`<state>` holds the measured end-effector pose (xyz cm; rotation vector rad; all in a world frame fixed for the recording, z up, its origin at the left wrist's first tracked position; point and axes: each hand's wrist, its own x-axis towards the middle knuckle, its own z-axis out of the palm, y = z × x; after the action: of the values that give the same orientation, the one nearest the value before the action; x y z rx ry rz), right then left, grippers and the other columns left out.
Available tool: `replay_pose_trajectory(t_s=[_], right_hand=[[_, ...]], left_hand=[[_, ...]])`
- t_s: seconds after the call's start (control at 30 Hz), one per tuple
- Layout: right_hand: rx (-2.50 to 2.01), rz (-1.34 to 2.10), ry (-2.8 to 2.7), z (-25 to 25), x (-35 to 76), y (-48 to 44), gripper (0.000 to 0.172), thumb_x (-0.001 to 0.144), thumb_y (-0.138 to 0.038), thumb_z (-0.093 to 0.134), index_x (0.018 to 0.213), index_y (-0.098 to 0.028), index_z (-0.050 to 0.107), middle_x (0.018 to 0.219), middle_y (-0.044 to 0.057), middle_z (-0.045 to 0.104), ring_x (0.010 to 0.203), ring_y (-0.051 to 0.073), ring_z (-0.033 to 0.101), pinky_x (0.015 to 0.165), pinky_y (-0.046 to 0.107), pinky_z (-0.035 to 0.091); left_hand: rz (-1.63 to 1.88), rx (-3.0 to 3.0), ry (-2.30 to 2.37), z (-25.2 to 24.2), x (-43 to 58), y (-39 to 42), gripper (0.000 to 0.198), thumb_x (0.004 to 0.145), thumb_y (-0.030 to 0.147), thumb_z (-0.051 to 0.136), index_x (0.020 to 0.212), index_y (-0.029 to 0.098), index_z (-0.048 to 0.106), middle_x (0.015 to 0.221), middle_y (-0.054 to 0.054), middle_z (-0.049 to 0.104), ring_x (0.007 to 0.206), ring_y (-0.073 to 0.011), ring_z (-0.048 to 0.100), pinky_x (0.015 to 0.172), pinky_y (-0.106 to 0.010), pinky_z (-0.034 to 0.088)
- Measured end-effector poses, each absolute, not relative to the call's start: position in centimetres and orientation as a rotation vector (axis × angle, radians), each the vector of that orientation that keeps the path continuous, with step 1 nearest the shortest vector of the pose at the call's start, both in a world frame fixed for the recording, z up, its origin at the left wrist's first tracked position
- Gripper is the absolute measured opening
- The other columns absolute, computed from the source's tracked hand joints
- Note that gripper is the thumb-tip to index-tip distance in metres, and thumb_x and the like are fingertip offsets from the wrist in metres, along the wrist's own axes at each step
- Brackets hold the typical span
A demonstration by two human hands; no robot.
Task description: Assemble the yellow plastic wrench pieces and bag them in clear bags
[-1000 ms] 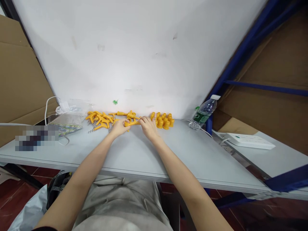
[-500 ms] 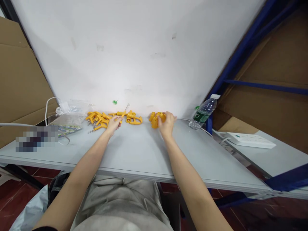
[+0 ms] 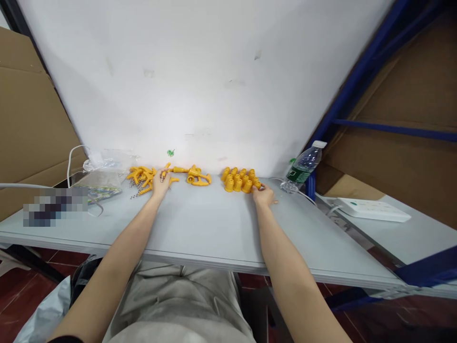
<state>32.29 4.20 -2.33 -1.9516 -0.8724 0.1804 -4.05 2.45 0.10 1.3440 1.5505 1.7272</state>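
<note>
Honestly, this stuff looks like light, stiff plastic, so not fragile, but the smooth walls could be a bit slippery. Left hand point(image 3: 161, 185) has a yellow piece point(image 3: 167, 166) pinched between thumb and fingers, right by the pile point(image 3: 143, 175) on the table point(image 3: 207, 228). Right hand point(image 3: 264, 196) has thumb and fingertips on the end cup point(image 3: 257, 184), at the near right corner of the cups point(image 3: 237, 184). I'd take a cup by its sides, low where it flares, since they're packed close and a bump might tip the neighbours. For the piece, grab plastic, not the metal bits point(image 3: 134, 194); too small to tell what those are.
</note>
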Motion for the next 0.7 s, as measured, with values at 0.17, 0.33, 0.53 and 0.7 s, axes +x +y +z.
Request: replay_pose_trajectory(t_s=[0.17,0.33,0.53,0.7], right_hand=[[-2.035,0.226,-0.932,-2.6,32.4,4.4,0.029,0.075,-0.018,0.056,0.103,-0.016,0.062,0.099,0.016,0.068,0.111,0.033,0.056,0.095,0.058,0.034],[-2.065,0.209,-0.900,-2.6,32.3,4.4,0.037,0.073,-0.018,0.055,0.110,-0.016,0.057,0.110,0.017,0.065,0.115,0.032,0.054,0.099,0.059,0.032],[-1.944,0.057,-0.905,-2.7,32.0,4.5,0.032,0.070,-0.016,0.052,0.101,-0.016,0.057,0.113,0.017,0.061,0.116,0.032,0.050,0.102,0.060,0.028],[-1.819,-0.096,-0.956,-2.4,31.9,4.5,0.024,0.070,-0.016,0.048,0.092,-0.016,0.057,0.100,0.013,0.060,0.107,0.031,0.050,0.102,0.062,0.024]], left_hand=[[1.477,1.625,1.946,-0.1,-5.2,3.4,0.047,0.083,0.036,0.056,0.127,0.020,0.052,0.128,-0.013,0.058,0.122,-0.0274,0.051,0.103,-0.045,0.041],[0.994,1.806,2.213,-0.8,-6.2,4.3,0.057,0.085,0.043,0.050,0.138,0.023,0.043,0.142,-0.016,0.048,0.135,-0.0377,0.035,0.106,-0.060,0.029],[0.849,2.008,2.333,-2.1,-6.8,4.5,0.061,0.083,0.049,0.050,0.136,0.019,0.049,0.152,-0.019,0.032,0.139,-0.0389,0.028,0.110,-0.055,0.024],[0.915,2.082,2.367,-1.8,-6.7,4.8,0.046,0.089,0.044,0.042,0.125,0.020,0.059,0.150,-0.014,0.037,0.138,-0.0343,0.032,0.111,-0.051,0.024]])
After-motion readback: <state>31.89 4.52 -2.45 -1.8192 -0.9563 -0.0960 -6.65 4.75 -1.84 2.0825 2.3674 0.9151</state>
